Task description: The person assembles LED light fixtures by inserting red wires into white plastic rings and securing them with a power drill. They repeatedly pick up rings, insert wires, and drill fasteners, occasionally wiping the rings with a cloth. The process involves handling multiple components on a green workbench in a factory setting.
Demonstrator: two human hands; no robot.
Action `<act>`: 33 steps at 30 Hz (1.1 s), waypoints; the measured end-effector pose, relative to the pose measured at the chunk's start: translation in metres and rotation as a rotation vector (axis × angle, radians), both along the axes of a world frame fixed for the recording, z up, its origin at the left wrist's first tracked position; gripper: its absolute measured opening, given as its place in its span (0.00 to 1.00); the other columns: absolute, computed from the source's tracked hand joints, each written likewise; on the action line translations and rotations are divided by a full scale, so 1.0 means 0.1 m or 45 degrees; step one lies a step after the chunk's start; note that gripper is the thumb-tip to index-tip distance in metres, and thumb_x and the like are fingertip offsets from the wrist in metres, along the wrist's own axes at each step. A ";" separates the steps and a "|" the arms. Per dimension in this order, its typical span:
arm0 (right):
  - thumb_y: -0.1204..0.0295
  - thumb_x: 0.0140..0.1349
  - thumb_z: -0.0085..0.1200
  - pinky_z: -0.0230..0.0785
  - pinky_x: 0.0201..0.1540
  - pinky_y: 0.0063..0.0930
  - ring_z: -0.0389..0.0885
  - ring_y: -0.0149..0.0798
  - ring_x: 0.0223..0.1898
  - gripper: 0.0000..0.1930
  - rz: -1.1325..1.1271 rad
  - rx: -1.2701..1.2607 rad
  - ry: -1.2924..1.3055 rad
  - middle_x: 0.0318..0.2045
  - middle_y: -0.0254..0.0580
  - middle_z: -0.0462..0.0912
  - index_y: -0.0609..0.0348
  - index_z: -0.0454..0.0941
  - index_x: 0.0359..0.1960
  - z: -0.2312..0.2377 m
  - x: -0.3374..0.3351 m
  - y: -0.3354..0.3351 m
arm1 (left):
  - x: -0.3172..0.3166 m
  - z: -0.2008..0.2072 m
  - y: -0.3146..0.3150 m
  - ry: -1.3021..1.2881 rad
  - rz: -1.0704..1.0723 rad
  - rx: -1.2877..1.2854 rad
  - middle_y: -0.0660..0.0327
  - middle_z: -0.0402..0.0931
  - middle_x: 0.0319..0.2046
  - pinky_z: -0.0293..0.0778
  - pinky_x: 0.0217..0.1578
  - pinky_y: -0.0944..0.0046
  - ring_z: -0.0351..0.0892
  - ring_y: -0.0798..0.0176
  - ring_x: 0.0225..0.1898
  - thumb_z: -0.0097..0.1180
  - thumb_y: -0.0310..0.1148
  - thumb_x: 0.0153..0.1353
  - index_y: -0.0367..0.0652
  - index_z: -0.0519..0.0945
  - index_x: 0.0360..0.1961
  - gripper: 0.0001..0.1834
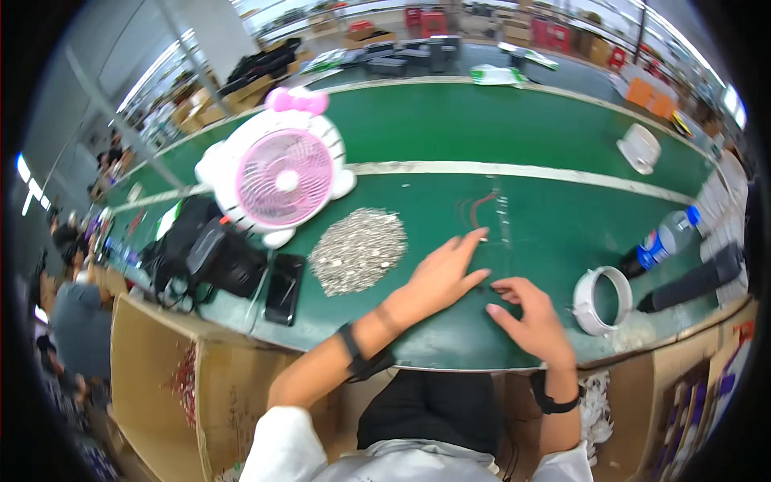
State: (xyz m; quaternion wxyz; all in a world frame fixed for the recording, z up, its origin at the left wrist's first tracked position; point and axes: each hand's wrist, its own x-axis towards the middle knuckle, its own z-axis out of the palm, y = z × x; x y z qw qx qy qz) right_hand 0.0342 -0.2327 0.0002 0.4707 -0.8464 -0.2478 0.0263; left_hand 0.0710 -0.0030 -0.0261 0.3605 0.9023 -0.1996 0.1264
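My left hand (440,277) reaches across the green table with its fingers stretched and its thumb apart. Its fingertips are at a small pale piece, too small to name, close to a thin red wire (475,215) on the tabletop. My right hand (533,323) is just to the right, fingers slightly bent, thumb and forefinger apart with nothing visible between them. Left of my left hand lies a flat pile of small silvery metal parts (358,251). Both wrists wear dark bands.
A white and pink fan (287,178) stands behind the pile. A phone (283,289) and a black device (226,259) lie left. On the right are a white ring (591,302), a soda bottle (660,243) and a dark cylindrical tool (695,279). Cardboard boxes (241,394) stand below the edge.
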 end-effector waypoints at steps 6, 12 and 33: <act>0.68 0.65 0.68 0.79 0.47 0.33 0.86 0.40 0.42 0.23 0.096 -0.145 0.221 0.44 0.50 0.86 0.64 0.77 0.58 0.37 0.34 0.06 | 0.61 -0.26 -0.22 0.201 -0.052 -0.020 0.46 0.83 0.34 0.80 0.42 0.40 0.84 0.36 0.42 0.66 0.38 0.62 0.38 0.77 0.37 0.14; 0.68 0.59 0.72 0.77 0.57 0.40 0.76 0.46 0.63 0.35 -0.030 -0.261 0.076 0.66 0.55 0.72 0.56 0.72 0.68 0.41 0.87 0.19 | 0.30 0.15 0.10 0.364 -0.234 -0.569 0.56 0.80 0.25 0.76 0.31 0.60 0.81 0.62 0.29 0.67 0.35 0.67 0.37 0.78 0.35 0.13; 0.78 0.69 0.61 0.71 0.30 0.26 0.79 0.31 0.24 0.05 0.116 -0.225 0.190 0.25 0.40 0.83 0.65 0.84 0.44 0.32 0.92 0.10 | 0.27 -0.15 0.47 0.934 -0.210 -1.559 0.63 0.80 0.41 0.74 0.43 0.68 0.78 0.71 0.42 0.55 0.35 0.78 0.43 0.76 0.51 0.09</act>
